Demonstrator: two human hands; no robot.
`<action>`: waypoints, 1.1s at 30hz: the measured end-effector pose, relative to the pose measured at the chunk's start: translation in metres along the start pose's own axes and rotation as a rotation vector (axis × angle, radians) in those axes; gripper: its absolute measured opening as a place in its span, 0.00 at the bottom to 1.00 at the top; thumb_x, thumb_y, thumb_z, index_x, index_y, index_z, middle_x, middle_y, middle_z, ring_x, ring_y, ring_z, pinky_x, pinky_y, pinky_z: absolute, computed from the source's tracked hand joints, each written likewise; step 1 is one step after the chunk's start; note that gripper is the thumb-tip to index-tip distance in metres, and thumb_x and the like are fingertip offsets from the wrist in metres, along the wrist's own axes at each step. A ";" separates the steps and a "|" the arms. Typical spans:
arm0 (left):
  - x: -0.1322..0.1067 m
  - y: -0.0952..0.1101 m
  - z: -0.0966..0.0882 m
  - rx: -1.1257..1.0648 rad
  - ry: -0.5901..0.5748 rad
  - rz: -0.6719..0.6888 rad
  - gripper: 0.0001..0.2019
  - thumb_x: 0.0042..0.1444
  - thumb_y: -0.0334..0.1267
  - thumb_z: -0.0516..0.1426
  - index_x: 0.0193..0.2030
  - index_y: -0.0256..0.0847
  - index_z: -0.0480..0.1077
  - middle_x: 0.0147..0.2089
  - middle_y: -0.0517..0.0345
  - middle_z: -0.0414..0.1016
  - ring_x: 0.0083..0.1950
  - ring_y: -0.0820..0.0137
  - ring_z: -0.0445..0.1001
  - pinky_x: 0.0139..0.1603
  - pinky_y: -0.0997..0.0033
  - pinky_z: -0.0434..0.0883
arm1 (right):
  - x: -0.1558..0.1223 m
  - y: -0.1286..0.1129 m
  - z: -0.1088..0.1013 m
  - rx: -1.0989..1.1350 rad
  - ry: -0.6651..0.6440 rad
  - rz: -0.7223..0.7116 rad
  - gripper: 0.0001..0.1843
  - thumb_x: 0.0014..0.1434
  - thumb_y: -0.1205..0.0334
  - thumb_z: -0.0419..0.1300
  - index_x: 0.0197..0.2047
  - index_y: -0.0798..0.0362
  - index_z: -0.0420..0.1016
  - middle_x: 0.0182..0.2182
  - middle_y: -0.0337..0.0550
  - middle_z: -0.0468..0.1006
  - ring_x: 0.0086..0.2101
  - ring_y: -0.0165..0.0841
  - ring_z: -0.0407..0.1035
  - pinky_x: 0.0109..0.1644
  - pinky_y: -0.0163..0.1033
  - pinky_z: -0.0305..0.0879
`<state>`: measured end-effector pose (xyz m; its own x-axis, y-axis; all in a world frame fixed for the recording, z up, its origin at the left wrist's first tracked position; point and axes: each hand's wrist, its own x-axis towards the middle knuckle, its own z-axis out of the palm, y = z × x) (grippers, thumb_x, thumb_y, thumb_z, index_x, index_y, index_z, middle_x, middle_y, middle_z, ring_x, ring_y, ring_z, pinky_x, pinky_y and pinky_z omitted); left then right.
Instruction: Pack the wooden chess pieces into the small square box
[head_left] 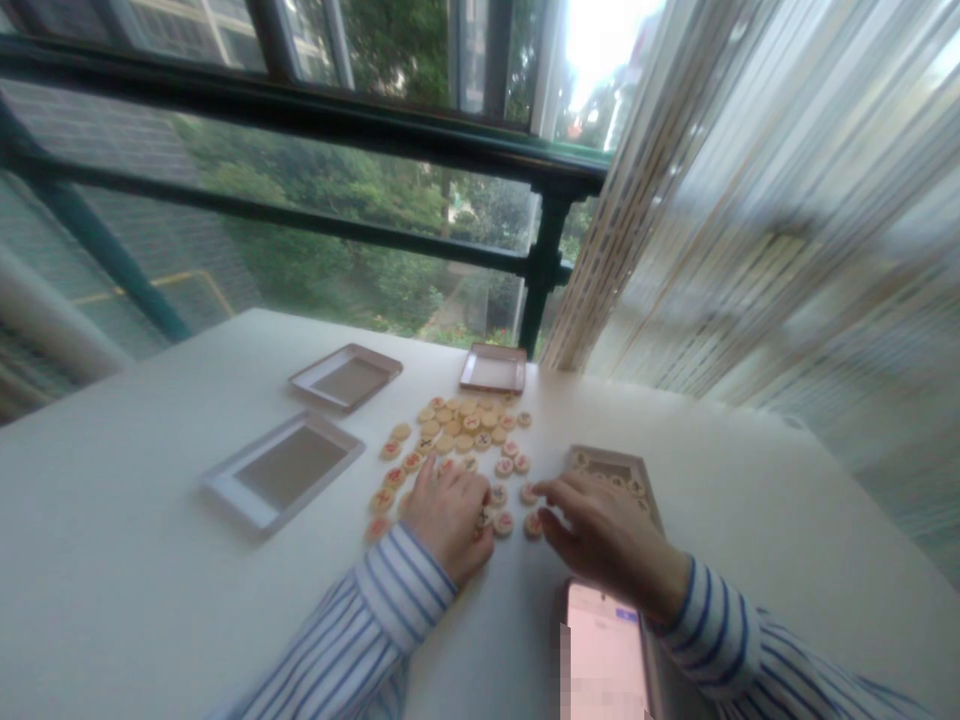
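Round wooden xiangqi pieces [471, 422] with red or dark characters lie on the white table, heaped at the back and spread out singly nearer me. My left hand [450, 510] is curled low over the left part of the spread. Between its fingers and thumb shows a dark-marked xiangqi piece [483, 518]; other pieces beneath the hand are hidden. My right hand [600, 530] reaches in from the right, index finger and thumb apart. Its index fingertip touches a red-marked piece [529, 493], and the thumb is beside another red-marked piece [533, 524].
A shallow tray [646, 478] holding several pieces lies partly behind my right hand. Two trays [341, 428] [300, 380] are at the left, another tray [493, 388] at the back. A lit phone [606, 650] lies near me. Beyond are a green railing [337, 125] and string curtain [637, 200].
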<state>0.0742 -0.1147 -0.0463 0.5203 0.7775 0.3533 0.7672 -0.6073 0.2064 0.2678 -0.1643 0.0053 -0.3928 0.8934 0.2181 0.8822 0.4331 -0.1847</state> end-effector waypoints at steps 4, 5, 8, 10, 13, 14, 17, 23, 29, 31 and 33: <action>0.000 0.002 0.001 0.009 -0.003 -0.004 0.07 0.41 0.32 0.55 0.30 0.42 0.65 0.32 0.55 0.72 0.41 0.59 0.70 0.58 0.41 0.52 | 0.001 -0.002 0.000 0.003 -0.012 0.004 0.10 0.59 0.63 0.51 0.41 0.52 0.71 0.34 0.44 0.75 0.36 0.32 0.69 0.41 0.35 0.61; 0.000 0.002 0.001 0.010 0.002 -0.002 0.06 0.41 0.32 0.55 0.30 0.42 0.65 0.32 0.55 0.72 0.41 0.59 0.70 0.58 0.41 0.52 | 0.001 -0.002 0.000 0.003 -0.010 0.001 0.10 0.59 0.63 0.51 0.41 0.52 0.71 0.34 0.45 0.75 0.36 0.32 0.69 0.41 0.34 0.61; 0.000 0.001 0.003 0.008 0.027 0.007 0.07 0.41 0.32 0.55 0.30 0.43 0.65 0.31 0.55 0.72 0.40 0.59 0.70 0.58 0.41 0.52 | 0.001 -0.001 0.000 0.004 -0.006 -0.011 0.10 0.59 0.64 0.51 0.41 0.52 0.71 0.33 0.45 0.75 0.36 0.32 0.69 0.41 0.34 0.61; 0.000 0.000 0.004 0.007 0.044 0.008 0.07 0.41 0.32 0.56 0.30 0.43 0.65 0.31 0.56 0.72 0.40 0.59 0.70 0.58 0.41 0.52 | 0.001 -0.001 0.000 0.004 -0.009 -0.012 0.10 0.59 0.64 0.51 0.41 0.52 0.71 0.34 0.45 0.75 0.37 0.32 0.69 0.41 0.34 0.61; 0.002 -0.002 0.006 0.009 0.066 -0.005 0.06 0.41 0.33 0.56 0.29 0.42 0.65 0.29 0.56 0.72 0.40 0.59 0.70 0.58 0.41 0.52 | -0.001 0.001 0.000 0.011 -0.014 -0.008 0.11 0.59 0.63 0.51 0.43 0.51 0.71 0.35 0.45 0.75 0.37 0.32 0.69 0.41 0.35 0.61; 0.003 -0.002 0.006 0.007 0.076 -0.010 0.06 0.41 0.33 0.56 0.29 0.42 0.65 0.29 0.56 0.71 0.40 0.60 0.70 0.58 0.42 0.52 | -0.002 0.002 0.000 0.011 -0.013 -0.004 0.12 0.59 0.63 0.51 0.44 0.51 0.71 0.35 0.44 0.75 0.36 0.32 0.69 0.40 0.35 0.61; 0.005 -0.002 0.004 -0.011 0.112 -0.010 0.06 0.41 0.33 0.55 0.29 0.42 0.65 0.29 0.57 0.72 0.39 0.61 0.70 0.59 0.44 0.53 | -0.004 0.005 0.000 -0.006 -0.004 0.008 0.13 0.59 0.62 0.51 0.46 0.50 0.70 0.35 0.44 0.75 0.34 0.32 0.69 0.37 0.35 0.60; 0.006 0.000 -0.004 -0.083 0.141 -0.001 0.07 0.43 0.35 0.55 0.32 0.42 0.65 0.31 0.56 0.73 0.39 0.63 0.71 0.59 0.45 0.54 | -0.009 0.012 -0.003 -0.025 0.006 0.001 0.13 0.58 0.63 0.52 0.47 0.51 0.70 0.34 0.44 0.75 0.32 0.32 0.69 0.36 0.35 0.60; 0.007 0.002 -0.005 -0.124 0.181 0.013 0.08 0.44 0.37 0.56 0.34 0.41 0.65 0.34 0.56 0.73 0.40 0.63 0.72 0.58 0.45 0.55 | -0.016 0.017 -0.010 0.023 0.009 0.042 0.13 0.59 0.63 0.51 0.46 0.51 0.70 0.35 0.44 0.75 0.31 0.31 0.69 0.36 0.35 0.61; 0.007 0.003 -0.006 -0.132 0.193 0.011 0.08 0.43 0.37 0.56 0.33 0.41 0.65 0.33 0.56 0.73 0.40 0.63 0.72 0.58 0.46 0.56 | -0.019 0.019 -0.012 0.033 0.024 0.063 0.13 0.59 0.63 0.51 0.46 0.51 0.69 0.35 0.44 0.75 0.32 0.30 0.69 0.35 0.34 0.61; 0.007 0.005 -0.006 -0.141 0.200 0.012 0.08 0.43 0.36 0.56 0.33 0.42 0.64 0.33 0.57 0.73 0.40 0.63 0.72 0.58 0.47 0.57 | -0.022 0.022 -0.014 0.045 0.041 0.082 0.13 0.59 0.63 0.51 0.46 0.51 0.70 0.36 0.44 0.75 0.31 0.30 0.69 0.34 0.34 0.62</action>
<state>0.0792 -0.1130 -0.0370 0.4343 0.7305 0.5269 0.6937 -0.6444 0.3216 0.2996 -0.1763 0.0096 -0.3080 0.9208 0.2391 0.8982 0.3643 -0.2459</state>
